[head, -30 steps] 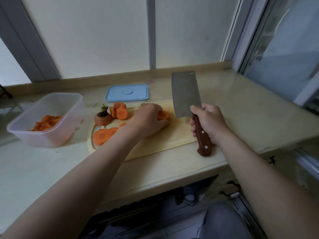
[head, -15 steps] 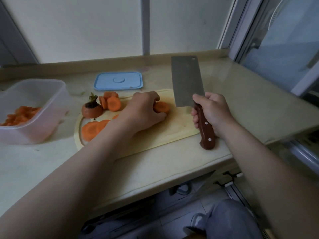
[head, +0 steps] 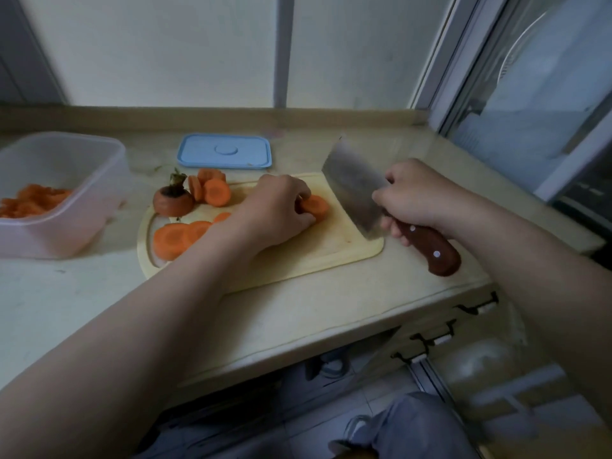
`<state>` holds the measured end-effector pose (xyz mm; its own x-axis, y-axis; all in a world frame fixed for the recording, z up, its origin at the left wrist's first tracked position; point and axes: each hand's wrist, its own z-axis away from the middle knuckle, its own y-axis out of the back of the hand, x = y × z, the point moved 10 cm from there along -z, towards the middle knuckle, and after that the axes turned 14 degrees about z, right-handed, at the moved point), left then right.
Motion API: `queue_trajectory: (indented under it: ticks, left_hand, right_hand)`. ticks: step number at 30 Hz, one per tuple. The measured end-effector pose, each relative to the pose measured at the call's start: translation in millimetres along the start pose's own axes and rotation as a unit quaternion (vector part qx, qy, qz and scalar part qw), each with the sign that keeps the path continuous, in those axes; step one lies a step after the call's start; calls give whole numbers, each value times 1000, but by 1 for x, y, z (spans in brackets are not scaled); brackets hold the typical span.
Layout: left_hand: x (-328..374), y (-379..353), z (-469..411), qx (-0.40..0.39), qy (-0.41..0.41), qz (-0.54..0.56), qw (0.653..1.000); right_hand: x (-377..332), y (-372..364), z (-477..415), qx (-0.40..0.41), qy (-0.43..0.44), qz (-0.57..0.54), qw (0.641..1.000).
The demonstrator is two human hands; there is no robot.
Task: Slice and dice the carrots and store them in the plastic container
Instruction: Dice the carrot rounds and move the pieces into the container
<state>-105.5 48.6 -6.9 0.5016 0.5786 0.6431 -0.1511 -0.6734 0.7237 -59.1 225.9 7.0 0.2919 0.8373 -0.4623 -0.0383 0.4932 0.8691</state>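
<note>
left hand (head: 276, 210): curled over carrot piece (head: 316, 207), pinning it to cutting board (head: 334, 253). right hand (head: 417, 197): gripping cleaver (head: 356, 190) handle, blade just right of carrot piece. container (head: 66, 193): far left, well apart, cut carrot inside.

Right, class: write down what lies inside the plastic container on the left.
Orange carrot pieces lie in a heap in the container. Its left end runs out of frame, so whatever is there cannot be seen.
</note>
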Motion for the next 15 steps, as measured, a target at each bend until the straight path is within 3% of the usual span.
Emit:
queue_trajectory:
  ticks: [6, 15]
  left_hand:
    - [1, -4, -1, 34, -18, -7, 999]
    - [5, -4, 3, 34, -16, 9, 999]
  right_hand:
    - [-38, -19, 22, -31, 80, 160, 983]
    - [-29, -26, 22, -109, 38, 144, 983]
